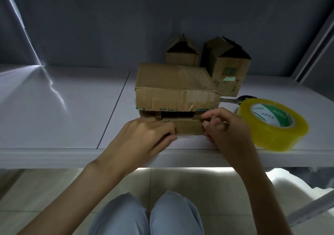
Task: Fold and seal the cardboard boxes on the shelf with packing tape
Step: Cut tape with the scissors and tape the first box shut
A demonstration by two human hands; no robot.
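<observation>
A worn cardboard box (173, 88) lies on its side on the white shelf (63, 108), its open end facing me. My left hand (144, 137) grips the left end of the box's lower front flap (189, 127). My right hand (229, 128) pinches the flap's right end, fingers curled round its edge. A dark gap shows between the flaps above. A big roll of yellowish packing tape (273, 124) lies flat to the right of my right hand. Two smaller boxes (182, 53) (227, 66) with raised, unfolded flaps stand behind.
Scissors (235, 100) lie partly hidden between the tape roll and the box. The shelf's front edge (54, 158) runs just below my hands. A seam (115, 108) crosses the shelf left of the box. My knees and a tiled floor lie below.
</observation>
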